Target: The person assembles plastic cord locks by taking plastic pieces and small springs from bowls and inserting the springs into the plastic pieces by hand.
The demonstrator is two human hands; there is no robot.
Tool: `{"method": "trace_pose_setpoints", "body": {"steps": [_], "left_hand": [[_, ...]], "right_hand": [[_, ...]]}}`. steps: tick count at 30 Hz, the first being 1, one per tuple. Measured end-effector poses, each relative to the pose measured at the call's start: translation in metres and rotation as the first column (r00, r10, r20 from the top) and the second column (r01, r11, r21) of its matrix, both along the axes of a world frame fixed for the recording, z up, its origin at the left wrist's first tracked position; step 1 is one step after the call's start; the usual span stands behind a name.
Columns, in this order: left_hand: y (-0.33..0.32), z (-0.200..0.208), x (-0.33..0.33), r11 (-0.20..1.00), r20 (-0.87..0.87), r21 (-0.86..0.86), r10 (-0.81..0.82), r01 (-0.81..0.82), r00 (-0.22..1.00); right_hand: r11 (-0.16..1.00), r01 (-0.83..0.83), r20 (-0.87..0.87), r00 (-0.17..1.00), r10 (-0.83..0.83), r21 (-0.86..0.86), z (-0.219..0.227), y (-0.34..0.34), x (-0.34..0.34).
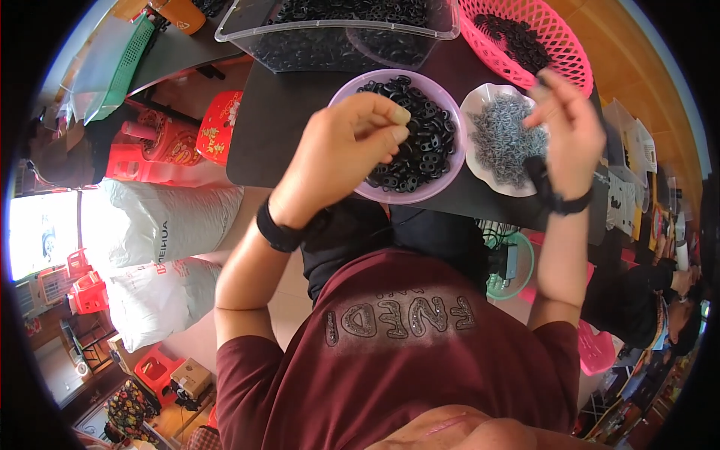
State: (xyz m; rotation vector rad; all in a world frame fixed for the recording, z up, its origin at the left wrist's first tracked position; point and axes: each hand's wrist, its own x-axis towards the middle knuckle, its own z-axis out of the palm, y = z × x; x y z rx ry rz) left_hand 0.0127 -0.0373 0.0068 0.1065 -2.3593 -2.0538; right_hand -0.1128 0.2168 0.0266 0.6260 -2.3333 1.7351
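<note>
My left hand (pixel 349 146) is above a lilac bowl (pixel 352 88) full of small black plastic pieces with holes (pixel 431 142). Its thumb and fingertips are pinched together, and whatever lies between them is too small or hidden to name. On the right, my right hand (pixel 568 127) hovers over the edge of a white wavy-rimmed dish (pixel 474 161) heaped with small silvery screws (pixel 506 135). Its thumb and forefinger are apart, with the fingers reaching toward a pink lattice basket (pixel 574 56). A dark spot shows by the forefinger tip, too blurred to identify.
A clear plastic tub (pixel 337 34) of black pieces stands at the far side of the dark table (pixel 262 135). More black pieces (pixel 517 45) lie in the pink basket. White sacks (pixel 169 225) and a red stool (pixel 220 127) are at left. Another person (pixel 626 304) is at right.
</note>
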Motion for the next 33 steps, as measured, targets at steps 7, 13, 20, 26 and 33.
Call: {"method": "trace_pose_setpoints", "body": {"steps": [7, 13, 20, 26, 33], "left_hand": [[-0.008, -0.008, -0.051, 0.854, -0.100, -0.511, -0.170, 0.096, 0.980], [0.008, -0.017, -0.082, 0.663, -0.090, -0.732, -0.322, 0.157, 0.942], [0.017, -0.031, -0.091, 0.461, -0.053, -0.874, -0.403, 0.153, 0.914], [0.021, -0.030, -0.084, 0.430, -0.047, -0.888, -0.433, 0.160, 0.900], [0.022, -0.032, -0.080, 0.400, -0.031, -0.903, -0.420, 0.154, 0.907]], "right_hand": [[0.935, 0.212, -0.171, 0.971, -0.168, 0.285, -0.008, 0.068, -0.116], [0.873, 0.196, -0.448, 0.894, 0.028, 0.446, -0.011, 0.049, -0.050], [0.683, -0.201, -0.111, 0.916, 0.384, 0.702, -0.034, 0.043, -0.014], [0.647, -0.247, -0.052, 0.913, 0.405, 0.721, -0.038, 0.040, -0.017], [0.734, -0.176, -0.043, 0.962, 0.269, 0.656, -0.024, 0.039, -0.010]]}}
